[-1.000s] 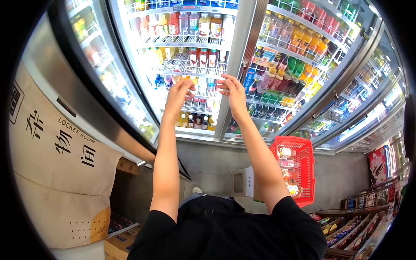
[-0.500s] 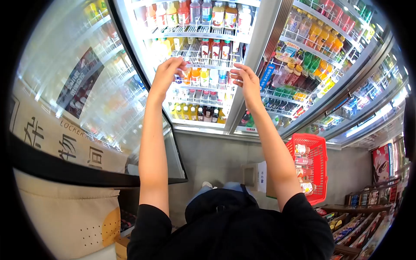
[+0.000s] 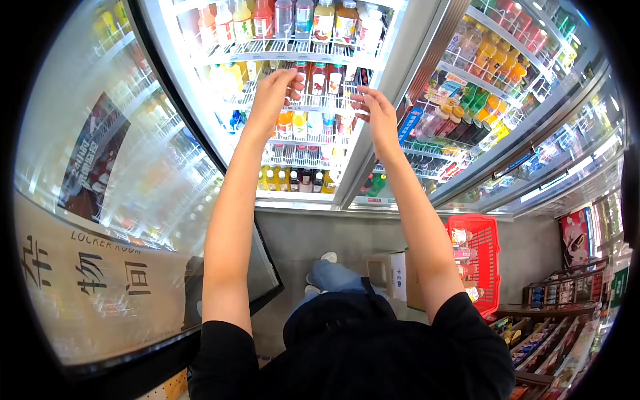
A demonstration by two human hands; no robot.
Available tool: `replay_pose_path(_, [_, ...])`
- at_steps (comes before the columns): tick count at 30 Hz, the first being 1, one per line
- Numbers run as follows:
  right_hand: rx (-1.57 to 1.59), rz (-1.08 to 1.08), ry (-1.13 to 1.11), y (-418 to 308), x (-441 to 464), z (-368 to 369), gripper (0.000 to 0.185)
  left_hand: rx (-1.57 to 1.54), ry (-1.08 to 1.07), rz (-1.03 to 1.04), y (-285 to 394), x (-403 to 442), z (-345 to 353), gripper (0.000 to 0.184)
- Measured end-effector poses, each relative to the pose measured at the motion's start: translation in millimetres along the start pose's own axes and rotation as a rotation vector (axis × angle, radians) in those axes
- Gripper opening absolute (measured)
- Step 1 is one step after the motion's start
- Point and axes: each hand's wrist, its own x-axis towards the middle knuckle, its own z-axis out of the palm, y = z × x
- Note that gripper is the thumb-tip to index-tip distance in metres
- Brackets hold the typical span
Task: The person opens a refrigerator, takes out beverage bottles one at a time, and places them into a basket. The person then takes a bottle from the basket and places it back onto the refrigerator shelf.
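My left hand (image 3: 272, 100) is raised in the open drinks fridge (image 3: 355, 143), its fingers loosely bent and apart, with nothing seen in them. It is beside several red-juice bottles (image 3: 318, 79) on the middle shelf; whether it touches the nearest one I cannot tell. My right hand (image 3: 376, 117) hangs open at the right side of that shelf, fingers spread, holding nothing. Below the hands, orange and yellow drink bottles (image 3: 291, 123) stand on a lower wire shelf. Larger juice bottles (image 3: 323, 21) line the shelf above.
The glass fridge door (image 3: 133, 187) stands open on my left. A red basket (image 3: 490, 267) with several bottles sits at my right, beside a cardboard box (image 3: 393, 270). Closed drink coolers (image 3: 460, 113) continue to the right, and snack racks (image 3: 553, 340) stand at lower right.
My left hand has moved up and right, closer to the red bottles. My right hand has shifted slightly. The door appears further left, and my shoes and legs show more.
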Motion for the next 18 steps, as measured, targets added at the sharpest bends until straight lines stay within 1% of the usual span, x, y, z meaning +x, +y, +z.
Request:
replay_pose_path(1, [-0.005,0.005,0.001,4,7,-2,0.032,0.004,-0.014,0.020,-2,7,5,0.028])
replay_pose_path(3, [-0.012,-0.037,-0.002,7,30,-7,0.034,0.019,-0.041,0.007,-8,23,13,0.028])
replay_pose_path(5, [-0.037,-0.037,0.005,12,52,-15,0.035,0.069,-0.112,-0.031,-15,40,19,0.028])
replay_pose_path(7, [-0.027,-0.054,0.034,16,75,-20,0.037,0.086,-0.103,-0.018,-17,56,23,0.028])
replay_pose_path(11, [-0.058,-0.067,0.016,24,109,-22,0.044,0.063,-0.106,-0.017,-20,88,32,0.027])
replay_pose_path(12, [-0.073,-0.054,-0.017,25,117,-22,0.049,0.068,-0.120,-0.003,-19,97,34,0.027])
replay_pose_path(13, [-0.077,-0.056,-0.017,26,124,-22,0.049,0.072,-0.134,0.005,-20,104,37,0.026])
replay_pose_path(15, [-0.004,-0.139,-0.003,29,134,-22,0.051,0.064,-0.132,-0.003,-29,120,44,0.027])
replay_pose_path(17, [-0.045,-0.139,-0.011,28,143,-26,0.052,0.026,-0.142,0.061,-43,139,50,0.028])
replay_pose_path(18, [-0.084,-0.161,-0.007,28,148,-26,0.052,0.015,-0.124,0.057,-46,146,55,0.029])
